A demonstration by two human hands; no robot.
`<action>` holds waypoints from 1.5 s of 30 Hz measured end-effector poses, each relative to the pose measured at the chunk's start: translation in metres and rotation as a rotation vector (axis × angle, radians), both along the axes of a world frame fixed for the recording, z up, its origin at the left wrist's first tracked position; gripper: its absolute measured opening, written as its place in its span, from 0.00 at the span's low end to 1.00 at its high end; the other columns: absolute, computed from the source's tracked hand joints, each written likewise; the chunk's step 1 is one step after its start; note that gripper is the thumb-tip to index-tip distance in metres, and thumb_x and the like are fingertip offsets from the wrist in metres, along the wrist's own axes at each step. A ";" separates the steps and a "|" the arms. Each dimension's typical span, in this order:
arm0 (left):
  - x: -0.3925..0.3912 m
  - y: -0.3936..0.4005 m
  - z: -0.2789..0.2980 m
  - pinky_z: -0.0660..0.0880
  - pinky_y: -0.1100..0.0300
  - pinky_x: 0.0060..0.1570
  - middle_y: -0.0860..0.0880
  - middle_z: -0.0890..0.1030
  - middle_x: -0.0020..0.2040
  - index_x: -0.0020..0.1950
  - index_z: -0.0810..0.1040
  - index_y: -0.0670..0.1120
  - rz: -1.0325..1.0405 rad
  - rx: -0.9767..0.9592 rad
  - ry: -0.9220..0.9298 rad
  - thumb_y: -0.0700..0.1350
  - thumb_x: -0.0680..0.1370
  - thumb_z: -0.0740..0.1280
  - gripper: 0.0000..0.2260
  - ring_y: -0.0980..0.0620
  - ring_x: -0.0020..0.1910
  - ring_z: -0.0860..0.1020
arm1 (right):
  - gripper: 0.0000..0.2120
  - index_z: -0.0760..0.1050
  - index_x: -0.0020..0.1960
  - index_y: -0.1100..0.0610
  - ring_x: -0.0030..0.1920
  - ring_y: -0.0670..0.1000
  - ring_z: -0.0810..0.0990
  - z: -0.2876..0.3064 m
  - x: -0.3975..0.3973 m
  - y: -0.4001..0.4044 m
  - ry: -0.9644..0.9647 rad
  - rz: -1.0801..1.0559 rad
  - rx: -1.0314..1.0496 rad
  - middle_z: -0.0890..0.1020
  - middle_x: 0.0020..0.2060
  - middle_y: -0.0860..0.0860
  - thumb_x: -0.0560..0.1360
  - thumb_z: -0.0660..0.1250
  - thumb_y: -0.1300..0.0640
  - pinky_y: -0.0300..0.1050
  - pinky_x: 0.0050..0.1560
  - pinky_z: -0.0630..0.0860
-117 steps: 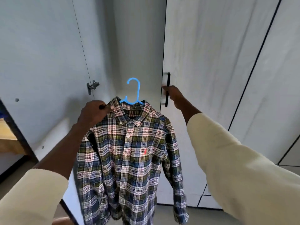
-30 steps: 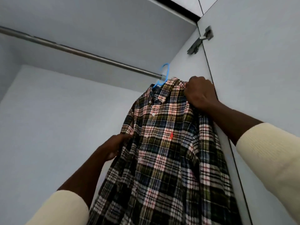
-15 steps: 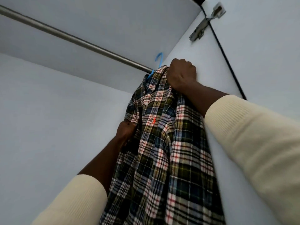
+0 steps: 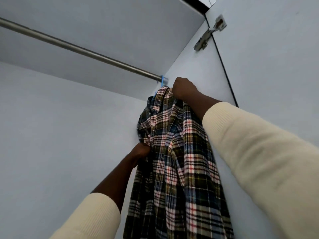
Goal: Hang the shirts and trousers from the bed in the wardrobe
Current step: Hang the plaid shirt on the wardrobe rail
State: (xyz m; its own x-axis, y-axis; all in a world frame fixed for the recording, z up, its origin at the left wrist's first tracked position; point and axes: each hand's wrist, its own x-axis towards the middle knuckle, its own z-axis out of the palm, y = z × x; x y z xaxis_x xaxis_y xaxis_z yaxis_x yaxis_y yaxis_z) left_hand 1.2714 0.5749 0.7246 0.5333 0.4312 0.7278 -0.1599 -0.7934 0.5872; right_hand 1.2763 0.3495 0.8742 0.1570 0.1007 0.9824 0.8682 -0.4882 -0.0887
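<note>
Step in hand: hanging 1 plaid shirt (image 4: pixel 174 152) inside the wardrobe, at the far right end of the metal rail (image 4: pixel 82 49).
Hanger: the blue hanger (image 4: pixel 162 80) shows only as a hook looped over the rail, right beside the side wall (image 4: pixel 195 66); the rest is hidden under the collar.
Shirt position: it hangs down from the hook, bunched against the side wall, with its lower part running out of view at the bottom.
Right hand: the right hand (image 4: pixel 183 89) is curled into a fist at the top of the shirt, gripping the shoulder fabric just beside the hook.
Left hand: the left hand (image 4: pixel 140 150) is lower down, fingers closed on a fold at the shirt's front edge; the fingertips are hidden by cloth.
Done: judging from the hook on the rail, this shirt looks hung.
Left: both hands must let go, and the cloth probably needs straightening.
Other garments: no other shirts, trousers or the bed are in view, so the remaining count cannot be told.
Surroundings: a door hinge (image 4: pixel 207 35) sits at upper right.
</note>
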 end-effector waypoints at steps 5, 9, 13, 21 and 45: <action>-0.029 -0.018 -0.015 0.77 0.50 0.57 0.38 0.81 0.58 0.61 0.81 0.40 0.076 0.283 0.236 0.44 0.77 0.68 0.14 0.40 0.58 0.79 | 0.14 0.72 0.62 0.64 0.62 0.62 0.76 -0.009 -0.006 -0.007 0.097 0.082 0.028 0.76 0.62 0.62 0.80 0.61 0.57 0.50 0.57 0.73; -0.057 -0.039 -0.025 0.71 0.53 0.65 0.39 0.75 0.68 0.67 0.76 0.40 0.125 0.433 0.136 0.44 0.76 0.67 0.20 0.41 0.68 0.72 | 0.18 0.70 0.63 0.65 0.61 0.62 0.76 -0.037 -0.015 -0.015 0.203 0.220 0.142 0.77 0.62 0.62 0.77 0.67 0.56 0.49 0.55 0.73; -0.073 -0.049 -0.036 0.67 0.43 0.69 0.39 0.64 0.75 0.78 0.60 0.47 0.237 0.410 0.102 0.64 0.68 0.65 0.42 0.38 0.72 0.65 | 0.27 0.62 0.69 0.61 0.63 0.62 0.75 -0.095 -0.028 -0.019 0.365 0.376 0.271 0.75 0.64 0.59 0.74 0.68 0.57 0.51 0.58 0.73; -0.123 -0.107 -0.097 0.68 0.38 0.65 0.41 0.63 0.75 0.77 0.57 0.45 0.394 0.495 0.135 0.48 0.74 0.67 0.34 0.37 0.70 0.66 | 0.35 0.53 0.74 0.60 0.58 0.63 0.78 -0.210 -0.069 -0.044 0.573 0.348 0.278 0.77 0.60 0.60 0.75 0.69 0.55 0.54 0.55 0.76; -0.375 -0.433 -0.634 0.70 0.46 0.59 0.37 0.74 0.64 0.72 0.66 0.38 0.621 0.006 0.712 0.35 0.74 0.64 0.26 0.37 0.60 0.74 | 0.17 0.71 0.64 0.64 0.57 0.61 0.75 -0.798 -0.280 -0.279 0.806 0.408 -0.639 0.74 0.60 0.60 0.75 0.60 0.68 0.51 0.58 0.71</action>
